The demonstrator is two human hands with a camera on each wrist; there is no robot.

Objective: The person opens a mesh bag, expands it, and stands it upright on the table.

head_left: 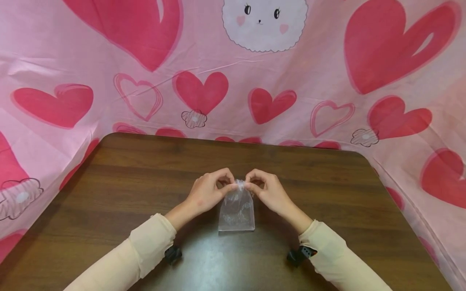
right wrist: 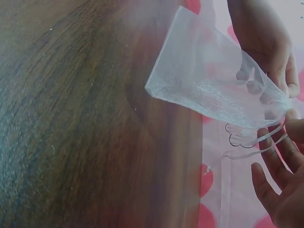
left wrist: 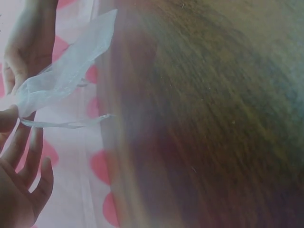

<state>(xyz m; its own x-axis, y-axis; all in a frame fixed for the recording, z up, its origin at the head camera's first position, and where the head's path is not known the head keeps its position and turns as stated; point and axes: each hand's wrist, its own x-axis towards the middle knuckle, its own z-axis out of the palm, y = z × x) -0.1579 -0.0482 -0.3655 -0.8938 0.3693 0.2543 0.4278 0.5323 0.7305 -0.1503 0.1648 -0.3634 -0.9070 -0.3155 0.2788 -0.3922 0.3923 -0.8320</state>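
Bag mouth (head_left: 239, 184) (seemingly just partly) behind hands (head_left: 207, 190) (head_left: 270, 192)

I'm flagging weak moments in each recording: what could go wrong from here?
Slipping: the left hand and right hand appear to pinch only the bag at its gathered neck, so it might slip free.

Snagging: the strings trail loose close to the fingers and could tangle.

Tearing: the fabric looks thin and sheer, so a hard sideways pull might strain it.
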